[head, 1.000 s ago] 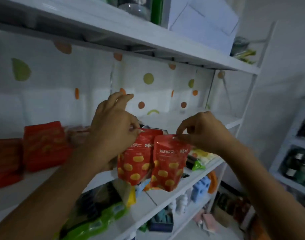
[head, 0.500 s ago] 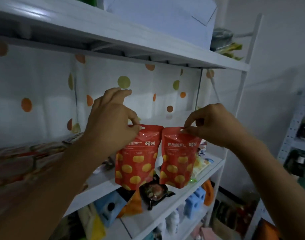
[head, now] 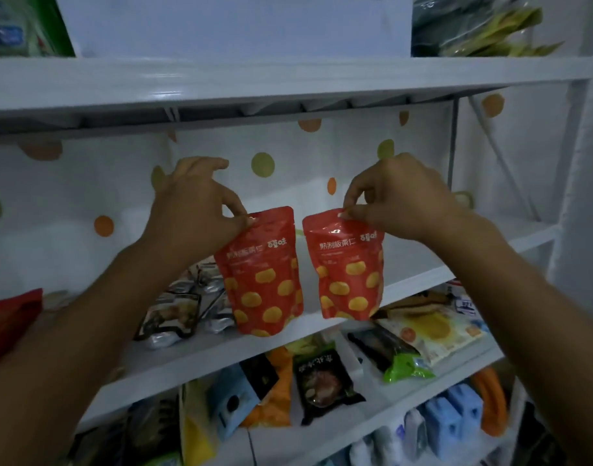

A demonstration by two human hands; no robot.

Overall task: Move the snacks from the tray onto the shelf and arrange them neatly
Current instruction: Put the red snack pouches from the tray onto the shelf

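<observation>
Two red snack pouches with yellow spots hang side by side in front of the middle shelf (head: 423,280). My left hand (head: 194,210) pinches the top corner of the left pouch (head: 265,280). My right hand (head: 399,196) pinches the top edge of the right pouch (head: 349,274). A small gap separates the two pouches, and both hang upright with their bottoms just above the shelf's front edge. The tray is out of sight.
Silver and black snack packets (head: 177,311) lie on the middle shelf behind the left pouch, and a red bag (head: 9,317) sits at far left. The shelf below (head: 372,418) carries several mixed packets. A white box (head: 234,25) stands on the top shelf.
Both hands have lifted the pouches higher and spread them apart, so a gap now shows between them. The view has shifted up and to the right along the shelves.
</observation>
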